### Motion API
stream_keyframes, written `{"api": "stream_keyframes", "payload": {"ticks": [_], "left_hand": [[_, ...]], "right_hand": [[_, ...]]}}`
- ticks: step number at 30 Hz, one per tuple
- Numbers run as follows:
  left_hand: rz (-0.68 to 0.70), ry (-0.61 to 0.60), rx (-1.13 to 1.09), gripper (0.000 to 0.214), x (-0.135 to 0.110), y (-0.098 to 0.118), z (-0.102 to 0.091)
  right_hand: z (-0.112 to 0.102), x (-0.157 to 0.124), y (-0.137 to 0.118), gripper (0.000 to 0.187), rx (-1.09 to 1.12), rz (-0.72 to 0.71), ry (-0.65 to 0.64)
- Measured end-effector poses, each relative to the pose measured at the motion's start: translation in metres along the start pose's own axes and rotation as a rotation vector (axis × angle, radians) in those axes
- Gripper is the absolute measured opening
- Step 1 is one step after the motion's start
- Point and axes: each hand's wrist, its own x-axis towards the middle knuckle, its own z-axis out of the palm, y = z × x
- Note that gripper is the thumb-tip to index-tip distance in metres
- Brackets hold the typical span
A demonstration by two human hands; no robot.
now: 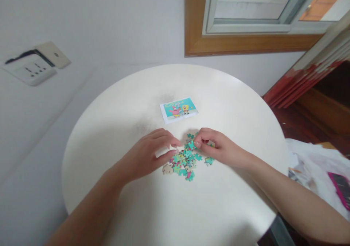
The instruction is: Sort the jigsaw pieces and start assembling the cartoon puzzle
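Beside a white wall (123, 27), a round white worktop (109, 124) carries a heap of small, mostly teal jigsaw pieces (186, 161). The right hand (218, 145) pinches one teal piece (190, 145); the left hand (147, 150) hangs open at the heap's edge, where a careless brush could scatter it.

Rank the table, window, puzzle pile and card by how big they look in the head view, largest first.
1. Table
2. Window, cut off by the picture's edge
3. Puzzle pile, loosely spread and partly hidden by the right hand
4. Card
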Motion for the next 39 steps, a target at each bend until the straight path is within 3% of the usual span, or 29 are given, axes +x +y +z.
{"api": "stream_keyframes", "payload": {"ticks": [6, 10, 13, 22, 31, 39], "left_hand": [[-0.201, -0.282, -0.025, 0.012, -0.014, -0.013, -0.018], [-0.306, -0.458, -0.052, 0.015, -0.017, -0.011, -0.019], [-0.373, -0.525, -0.06, 0.024, -0.017, -0.008, -0.017], [-0.327, -0.53, -0.063, 0.016, -0.015, -0.006, -0.009], [-0.292, -0.462, -0.037, 0.019, -0.016, -0.005, -0.007], [-0.371, -0.438, -0.043, 0.012, -0.013, -0.009, -0.01]], "right_hand": [[-0.008, 0.0, 0.003, 0.014, -0.197, -0.103, -0.051], [-0.011, -0.001, 0.007, 0.011, -0.308, -0.139, -0.113], [-0.012, -0.002, 0.011, 0.009, -0.345, -0.144, -0.145], [-0.013, -0.001, 0.019, 0.009, -0.386, -0.172, -0.18], [-0.014, -0.001, 0.019, 0.007, -0.415, -0.155, -0.161], [-0.017, 0.002, 0.018, 0.006, -0.42, -0.127, -0.096]]}}
